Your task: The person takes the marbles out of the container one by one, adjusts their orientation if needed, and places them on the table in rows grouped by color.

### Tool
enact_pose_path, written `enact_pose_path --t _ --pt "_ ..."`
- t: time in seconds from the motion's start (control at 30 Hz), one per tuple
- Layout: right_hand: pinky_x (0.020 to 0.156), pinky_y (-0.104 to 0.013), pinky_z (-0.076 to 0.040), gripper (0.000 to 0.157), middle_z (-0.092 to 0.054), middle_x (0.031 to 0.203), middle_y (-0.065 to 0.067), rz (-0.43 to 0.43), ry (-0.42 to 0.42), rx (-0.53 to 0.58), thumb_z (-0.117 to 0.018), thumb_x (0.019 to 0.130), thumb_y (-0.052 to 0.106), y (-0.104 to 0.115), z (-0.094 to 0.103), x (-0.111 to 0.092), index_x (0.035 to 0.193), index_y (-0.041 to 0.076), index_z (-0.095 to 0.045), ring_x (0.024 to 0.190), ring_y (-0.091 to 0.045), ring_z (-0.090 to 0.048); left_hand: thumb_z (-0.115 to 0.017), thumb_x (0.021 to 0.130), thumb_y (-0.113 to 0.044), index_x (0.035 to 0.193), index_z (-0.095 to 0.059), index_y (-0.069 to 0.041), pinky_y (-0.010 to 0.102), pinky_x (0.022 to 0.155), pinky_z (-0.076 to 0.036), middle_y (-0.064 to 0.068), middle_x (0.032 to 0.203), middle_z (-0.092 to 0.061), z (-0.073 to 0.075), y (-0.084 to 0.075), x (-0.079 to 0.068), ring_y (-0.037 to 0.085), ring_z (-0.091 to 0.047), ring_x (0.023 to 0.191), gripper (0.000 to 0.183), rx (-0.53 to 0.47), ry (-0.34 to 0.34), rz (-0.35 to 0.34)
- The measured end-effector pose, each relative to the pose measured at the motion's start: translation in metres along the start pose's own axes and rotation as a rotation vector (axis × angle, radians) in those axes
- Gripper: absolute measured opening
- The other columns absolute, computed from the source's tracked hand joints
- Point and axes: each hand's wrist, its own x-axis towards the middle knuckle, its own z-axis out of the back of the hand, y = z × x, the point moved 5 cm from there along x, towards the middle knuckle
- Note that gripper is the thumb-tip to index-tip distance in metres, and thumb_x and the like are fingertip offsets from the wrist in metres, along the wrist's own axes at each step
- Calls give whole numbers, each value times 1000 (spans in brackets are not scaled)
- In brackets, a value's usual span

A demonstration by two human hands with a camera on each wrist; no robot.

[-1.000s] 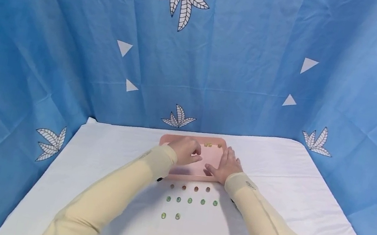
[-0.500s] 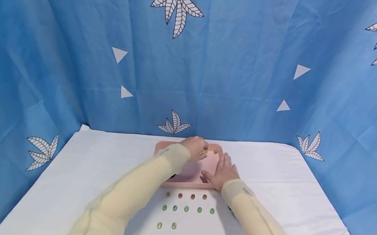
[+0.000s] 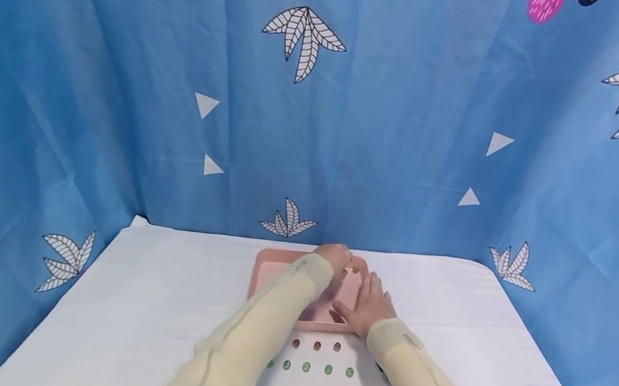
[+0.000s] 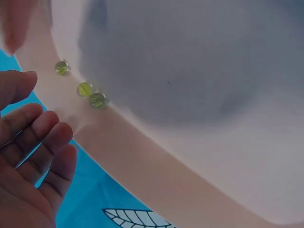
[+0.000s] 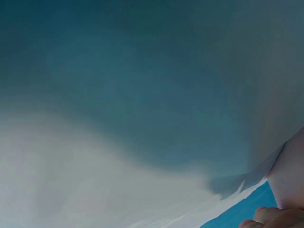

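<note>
In the head view, my left hand (image 3: 334,256) reaches to the back right corner of a shallow pink tray (image 3: 256,279). Up close in the left wrist view, its fingers are loosely bent beside the tray's wall, with nothing held. Three yellow-green glass marbles lie along that wall: one marble (image 4: 61,68) by itself, and a clear yellow marble (image 4: 85,89) against a darker marble (image 4: 98,100). Only one marble (image 3: 355,270) shows in the head view; my left hand covers that spot's other two. My right hand (image 3: 371,304) rests on the tray's right side, fingers straight.
Nearer me on the white cloth (image 3: 176,307) lie rows of marbles: brownish-red marbles (image 3: 317,346), then green marbles (image 3: 306,367), then two yellow-green ones, one partly behind my left sleeve (image 3: 255,346). A blue patterned curtain (image 3: 399,167) hangs behind the table.
My left hand has moved from over the tray's middle to its back right corner, covering two marbles there. My right hand stays on the tray's side. The head view has tilted up.
</note>
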Motion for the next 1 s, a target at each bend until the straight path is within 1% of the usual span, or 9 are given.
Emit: enact_pose_path --t 0.07,0.17,0.23,0.3,0.53,0.63,0.77,0.83,1.0 --pt "113 -57 -19 109 -11 155 -30 4 -14 -2 -49 86 69 -1 0 -4 150 -9 -9 142 -42 -16 -74 83 -8 115 -65 -39 31 93 -50 -5 114 -65 -5 -5 2 14 -59 106 45 -50 10 -24" --pt "112 -58 -20 108 -13 154 -31 14 -36 -1 -49 86 69 -2 2 -7 149 -11 -11 142 -44 -17 -80 65 7 114 -60 -54 32 93 -49 -9 119 -64 -8 -10 2 13 -56 110 80 -117 27 -42" --pt "112 -59 -20 108 -13 154 -31 20 -41 4 -49 86 68 -2 3 -9 149 -11 -11 142 -44 -17 -84 56 9 114 -60 -55 32 92 -49 -9 120 -64 -9 -11 0 14 -57 109 89 -148 34 -20" --pt "113 -58 -19 108 -12 154 -31 21 -39 4 -48 87 69 -2 2 -9 149 -11 -10 142 -43 -16 -86 51 8 114 -60 -54 32 91 -50 -9 120 -63 -10 -11 0 15 -57 109 93 -156 44 5" --pt "113 -57 -20 109 -14 154 -31 20 -46 -1 -49 86 70 -2 -3 -9 149 -11 -11 142 -43 -19 -85 57 8 114 -61 -53 33 97 -47 -12 119 -61 -14 -13 -5 13 -55 113 87 -211 80 87" --pt "114 -55 -19 111 -13 155 -29 8 -35 9 -48 85 72 -1 -4 -10 150 -9 -10 143 -41 -17 -86 58 7 113 -62 -52 31 95 -49 -13 113 -63 -16 -13 -3 11 -57 109 84 -231 84 109" --pt "115 -53 -18 112 -11 156 -27 -2 -16 10 -44 84 75 0 -3 -9 151 -8 -9 144 -39 -15 -84 60 7 112 -64 -48 28 89 -51 -13 103 -65 -17 -14 2 9 -58 101 78 -253 69 113" --pt "115 -53 -18 113 -12 156 -27 2 -16 2 -43 83 77 0 -3 -8 151 -8 -9 143 -40 -16 -82 64 6 111 -65 -47 26 89 -50 -13 105 -65 -19 -13 6 8 -58 99 72 -253 61 113" --pt "114 -53 -20 114 -12 156 -27 13 -16 -16 -41 83 79 2 -1 -8 150 -8 -10 143 -39 -16 -78 74 1 107 -67 -45 26 93 -48 -13 116 -65 -23 -13 11 7 -58 104 57 -232 46 111"
